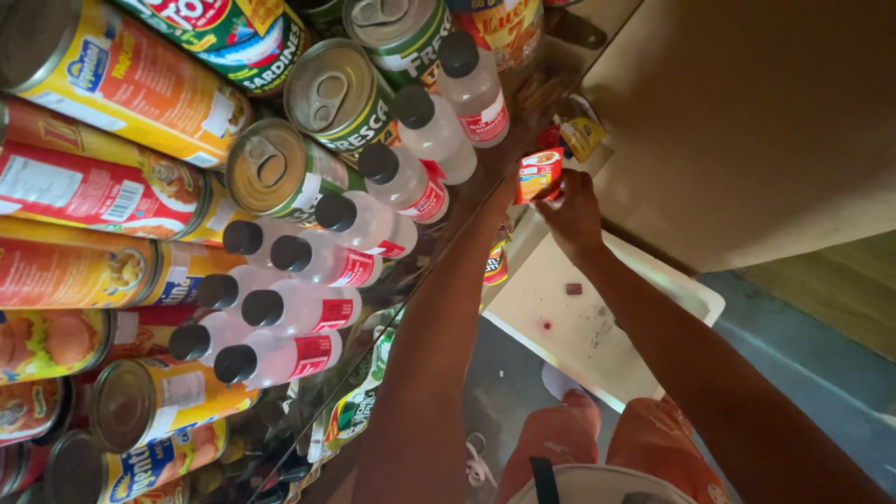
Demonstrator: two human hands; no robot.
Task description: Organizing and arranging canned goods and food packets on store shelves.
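My right hand [571, 217] reaches forward and grips a small red and orange packet [539, 175] by its edge, just past the rim of a glass shelf [439, 252]. My left forearm [439, 327] stretches alongside the shelf rim toward the same packet. My left hand [505, 193] is in shadow at the shelf edge and mostly hidden, so its fingers cannot be made out. More small packets [581, 135] lie just beyond the held one.
Several clear bottles with black caps and red labels [308, 280] stand in rows on the shelf, with many tin cans [112, 75] around them. A white board with red marks [597, 317] lies below my arms. A beige panel [747, 112] fills the upper right.
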